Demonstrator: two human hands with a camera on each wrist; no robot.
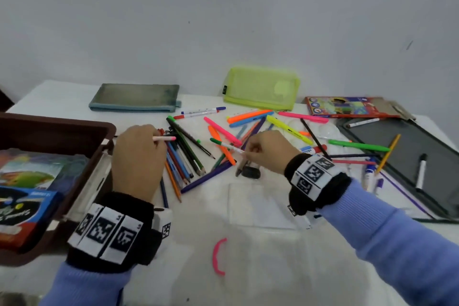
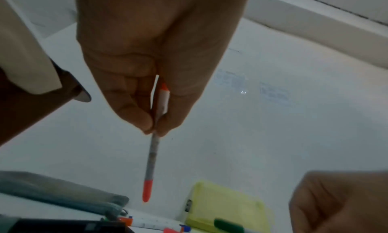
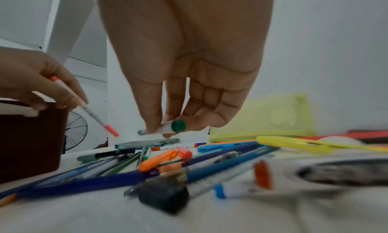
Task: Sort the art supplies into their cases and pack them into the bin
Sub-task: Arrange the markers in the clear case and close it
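My left hand [image 1: 139, 156] pinches a thin white pen with pink-red caps [image 1: 165, 138], held above a row of coloured pencils [image 1: 185, 159]; in the left wrist view the pen [image 2: 152, 160] points away from the fingers. My right hand [image 1: 267, 150] pinches a white pen with a green cap [image 1: 224, 144] just above the loose pile of markers and highlighters [image 1: 250, 123]; its green end [image 3: 178, 125] faces the right wrist camera. A grey pouch [image 1: 135, 98] and a lime mesh pouch [image 1: 260, 88] lie at the back. The brown bin [image 1: 57, 131] stands at the left.
The bin holds a blue box [image 1: 23, 213] and a picture pad. A red pencil box [image 1: 347, 107] and a black clipboard [image 1: 402, 154] with markers lie at the right. A black eraser [image 1: 250, 172] sits by my right hand, a pink band [image 1: 218, 256] nearer the front.
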